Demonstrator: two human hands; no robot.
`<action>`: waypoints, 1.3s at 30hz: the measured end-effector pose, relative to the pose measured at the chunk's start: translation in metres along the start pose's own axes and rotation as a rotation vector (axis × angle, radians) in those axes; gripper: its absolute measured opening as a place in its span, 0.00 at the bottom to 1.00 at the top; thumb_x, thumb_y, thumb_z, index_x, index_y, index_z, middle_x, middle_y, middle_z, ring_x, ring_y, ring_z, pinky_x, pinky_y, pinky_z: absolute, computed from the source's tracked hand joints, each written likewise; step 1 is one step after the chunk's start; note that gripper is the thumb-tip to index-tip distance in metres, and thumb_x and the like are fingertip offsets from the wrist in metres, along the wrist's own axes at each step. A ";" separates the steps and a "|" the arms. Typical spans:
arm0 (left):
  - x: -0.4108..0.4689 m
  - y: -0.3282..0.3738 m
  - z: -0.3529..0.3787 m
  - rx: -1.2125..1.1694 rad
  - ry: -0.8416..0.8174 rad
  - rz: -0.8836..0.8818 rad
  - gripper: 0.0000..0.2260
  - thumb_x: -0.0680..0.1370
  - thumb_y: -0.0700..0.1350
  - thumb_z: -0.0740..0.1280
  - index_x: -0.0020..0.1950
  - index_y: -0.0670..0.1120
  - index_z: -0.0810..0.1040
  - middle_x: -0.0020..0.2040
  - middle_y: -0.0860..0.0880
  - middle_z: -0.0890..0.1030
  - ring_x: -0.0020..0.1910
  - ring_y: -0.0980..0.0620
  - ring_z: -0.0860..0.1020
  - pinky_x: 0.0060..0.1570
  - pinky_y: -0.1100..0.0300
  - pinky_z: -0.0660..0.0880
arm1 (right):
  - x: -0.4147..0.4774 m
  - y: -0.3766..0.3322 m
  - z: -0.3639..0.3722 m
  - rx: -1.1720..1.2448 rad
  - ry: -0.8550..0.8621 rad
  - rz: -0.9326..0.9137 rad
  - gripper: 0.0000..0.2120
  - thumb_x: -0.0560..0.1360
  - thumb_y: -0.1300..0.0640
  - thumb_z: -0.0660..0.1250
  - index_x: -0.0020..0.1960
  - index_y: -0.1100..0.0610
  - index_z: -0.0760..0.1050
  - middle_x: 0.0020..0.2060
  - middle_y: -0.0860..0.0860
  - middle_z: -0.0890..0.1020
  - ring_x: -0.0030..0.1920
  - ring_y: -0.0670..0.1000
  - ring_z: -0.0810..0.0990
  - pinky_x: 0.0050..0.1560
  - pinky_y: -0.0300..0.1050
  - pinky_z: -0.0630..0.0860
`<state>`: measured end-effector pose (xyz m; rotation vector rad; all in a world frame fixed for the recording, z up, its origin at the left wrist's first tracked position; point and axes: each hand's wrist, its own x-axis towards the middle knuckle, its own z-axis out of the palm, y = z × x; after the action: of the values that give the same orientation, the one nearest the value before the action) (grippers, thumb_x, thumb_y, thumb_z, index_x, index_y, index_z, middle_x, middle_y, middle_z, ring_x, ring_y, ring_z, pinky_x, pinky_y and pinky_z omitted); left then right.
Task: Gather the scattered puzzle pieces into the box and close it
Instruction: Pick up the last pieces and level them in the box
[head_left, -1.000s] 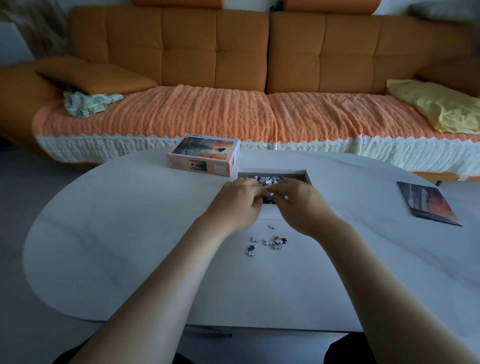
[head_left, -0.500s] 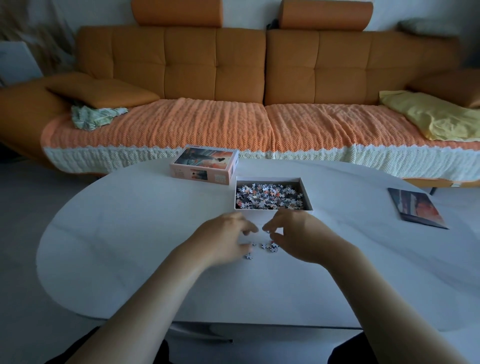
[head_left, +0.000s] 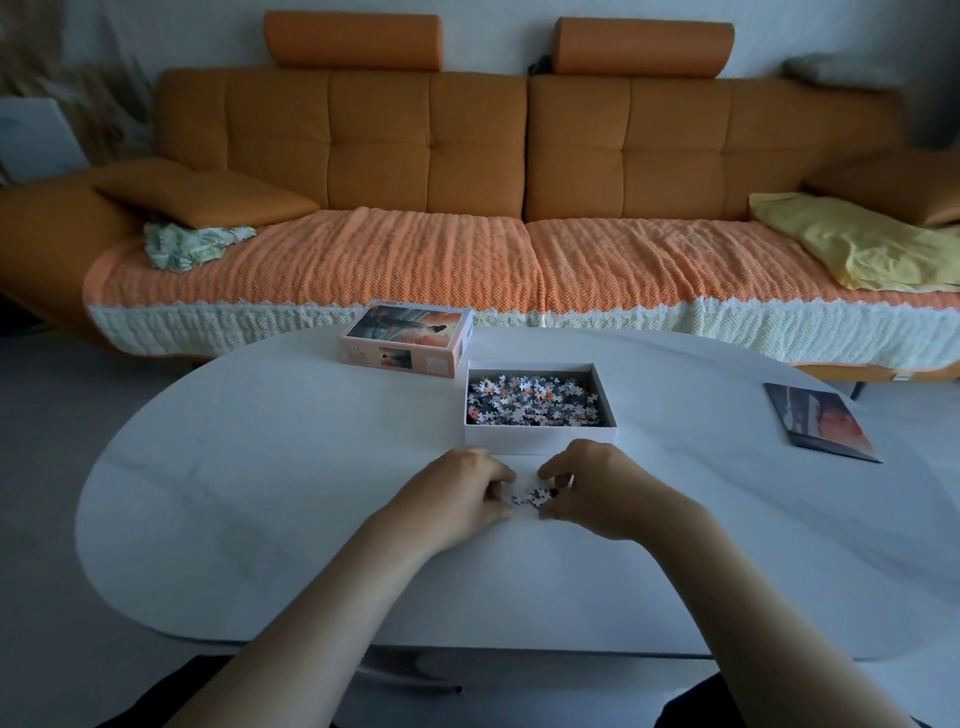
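A small cluster of loose puzzle pieces (head_left: 531, 496) lies on the white table (head_left: 249, 478), just in front of the open white box (head_left: 540, 440). The box is filled with several mixed pieces. My left hand (head_left: 457, 493) and my right hand (head_left: 597, 488) sit on either side of the cluster, with curled fingers closing on it from both sides. Some pieces are hidden under my fingertips. The box lid (head_left: 410, 338), with a picture on top, stands behind the box to the left.
A printed picture sheet (head_left: 821, 426) lies flat on the table's right side. An orange sofa (head_left: 467, 156) with a knitted cover runs behind the table, close to its far edge. The table's near edge is rounded.
My hands came back from over the box to the table in front of it. They closed in on the scattered pieces, which now sit bunched between my fingers.
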<state>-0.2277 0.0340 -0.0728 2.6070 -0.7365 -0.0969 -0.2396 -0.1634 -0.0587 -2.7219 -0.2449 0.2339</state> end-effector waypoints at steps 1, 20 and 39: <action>0.001 0.001 0.001 0.015 -0.002 0.012 0.07 0.75 0.48 0.71 0.51 0.48 0.82 0.46 0.49 0.78 0.46 0.51 0.77 0.47 0.56 0.75 | 0.001 -0.001 0.000 0.003 0.001 0.009 0.15 0.69 0.48 0.75 0.53 0.52 0.81 0.46 0.48 0.78 0.44 0.48 0.76 0.43 0.37 0.71; 0.010 0.009 0.007 -0.196 0.078 -0.001 0.01 0.75 0.44 0.71 0.45 0.49 0.83 0.41 0.53 0.80 0.38 0.57 0.76 0.36 0.67 0.68 | 0.005 -0.011 -0.005 0.161 0.008 0.022 0.02 0.71 0.55 0.73 0.43 0.51 0.83 0.38 0.46 0.82 0.35 0.45 0.79 0.32 0.34 0.76; 0.064 -0.021 -0.009 0.151 0.456 0.164 0.10 0.78 0.46 0.68 0.58 0.49 0.84 0.48 0.50 0.80 0.48 0.46 0.73 0.47 0.51 0.72 | 0.047 0.003 -0.022 0.017 0.439 -0.122 0.11 0.78 0.57 0.64 0.56 0.48 0.82 0.46 0.47 0.78 0.48 0.52 0.77 0.47 0.49 0.76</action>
<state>-0.1609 0.0208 -0.0702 2.5500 -0.8041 0.6016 -0.1893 -0.1649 -0.0459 -2.6439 -0.2771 -0.3904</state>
